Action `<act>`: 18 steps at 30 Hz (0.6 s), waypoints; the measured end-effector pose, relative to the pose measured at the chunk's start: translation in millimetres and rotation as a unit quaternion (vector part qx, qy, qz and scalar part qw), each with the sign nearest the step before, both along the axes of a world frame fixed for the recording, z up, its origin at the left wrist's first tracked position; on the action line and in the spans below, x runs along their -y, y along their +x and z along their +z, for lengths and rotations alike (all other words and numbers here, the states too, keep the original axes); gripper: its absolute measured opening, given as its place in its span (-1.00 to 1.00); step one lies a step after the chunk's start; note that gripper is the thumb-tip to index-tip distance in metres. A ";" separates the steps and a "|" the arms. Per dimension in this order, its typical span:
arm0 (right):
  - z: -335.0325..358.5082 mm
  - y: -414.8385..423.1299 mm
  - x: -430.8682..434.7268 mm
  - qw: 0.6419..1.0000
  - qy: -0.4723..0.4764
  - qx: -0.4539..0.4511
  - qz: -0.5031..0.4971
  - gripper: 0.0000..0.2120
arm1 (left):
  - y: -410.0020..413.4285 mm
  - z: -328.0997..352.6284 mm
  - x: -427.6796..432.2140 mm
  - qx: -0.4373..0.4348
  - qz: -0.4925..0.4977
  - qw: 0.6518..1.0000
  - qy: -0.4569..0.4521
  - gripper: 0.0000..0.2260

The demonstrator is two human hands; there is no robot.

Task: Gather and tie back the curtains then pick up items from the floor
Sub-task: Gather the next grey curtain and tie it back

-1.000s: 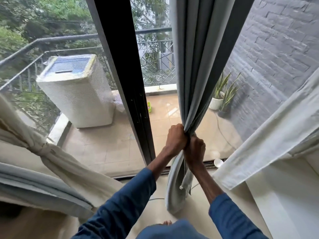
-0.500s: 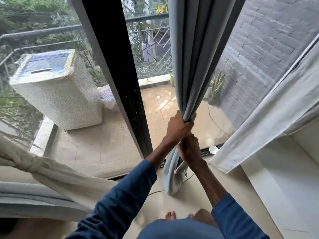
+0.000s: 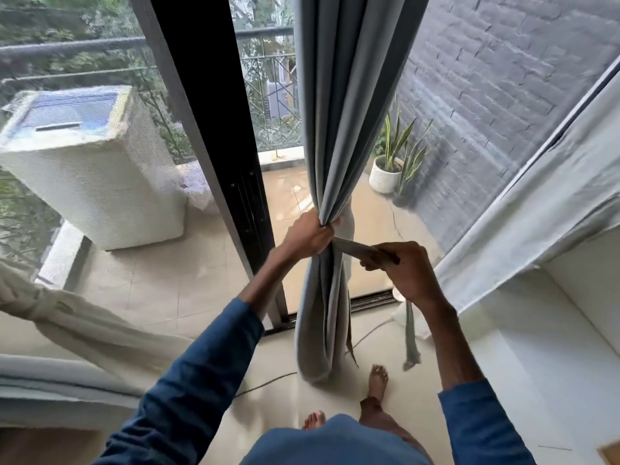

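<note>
Grey curtain (image 3: 349, 112): hangs at 12 o'clock in the view, gathered into one bunch; its lower end lies folded on the floor just ahead of the person's bare feet (image 3: 377, 380).
Left hand (image 3: 310, 233): fingers are curled tight round the gathered grey curtain at its narrowest point, near the centre of the view.
Right hand (image 3: 402, 268): at 3 o'clock of the left hand, near it but apart; thumb and fingers pinch a grey tie strip.
Tie strip (image 3: 352, 247): runs taut from the bunch under the left hand across to the right hand; its loose end hangs below the right wrist toward the floor.
Cream curtain (image 3: 67, 310): at 9 o'clock, knotted, sloping across the lower left.
White curtain (image 3: 536, 203): at 3 o'clock, stretched on a diagonal.
Door frame (image 3: 214, 129): black, at 11 o'clock, between the glass panes.
Washing machine (image 3: 94, 162): at 10 o'clock, out on the balcony.
Potted plant (image 3: 385, 177): at 1 o'clock, in a white pot beside the brick wall (image 3: 503, 78).
Cable (image 3: 268, 384): on the floor at 6 o'clock, passing the curtain's end.
</note>
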State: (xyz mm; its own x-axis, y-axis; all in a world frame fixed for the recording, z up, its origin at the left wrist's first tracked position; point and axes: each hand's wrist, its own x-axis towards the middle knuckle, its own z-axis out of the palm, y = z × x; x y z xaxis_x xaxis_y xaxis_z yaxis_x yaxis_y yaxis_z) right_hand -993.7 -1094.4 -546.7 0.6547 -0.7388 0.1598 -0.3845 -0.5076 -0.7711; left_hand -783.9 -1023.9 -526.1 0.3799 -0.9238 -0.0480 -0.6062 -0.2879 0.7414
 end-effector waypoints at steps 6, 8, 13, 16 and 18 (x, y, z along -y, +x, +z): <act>-5.7 -12.1 49.7 0.995 -0.069 -0.031 -0.072 -0.87 | -4.3 -7.7 2.9 0.005 -0.019 1.000 -0.017 -0.75; -5.6 -6.8 67.5 0.994 -0.073 -0.052 -0.071 -0.86 | -7.0 -11.9 5.4 -0.004 -0.032 0.999 -0.028 -0.74; 3.3 28.5 88.7 0.995 -0.058 -0.068 -0.036 -0.94 | -12.3 -10.6 9.9 -0.014 -0.082 0.996 -0.021 -0.67; -1.8 55.3 94.8 0.995 -0.064 -0.064 0.030 -0.71 | -9.2 -7.5 15.7 -0.037 -0.089 0.995 -0.007 -0.61; -12.0 67.2 101.4 0.993 -0.079 -0.045 0.081 -0.60 | -4.0 -5.0 16.7 -0.055 -0.091 0.994 0.001 -0.57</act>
State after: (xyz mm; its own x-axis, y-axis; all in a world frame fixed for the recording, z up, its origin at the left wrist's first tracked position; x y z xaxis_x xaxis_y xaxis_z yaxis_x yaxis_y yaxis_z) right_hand -926.5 -1195.8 -558.8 0.7795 -0.5937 0.2001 -0.3523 -0.6795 -0.6436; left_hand -787.8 -1040.6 -531.1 0.1992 -0.9765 -0.0827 -0.5643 -0.1833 0.8049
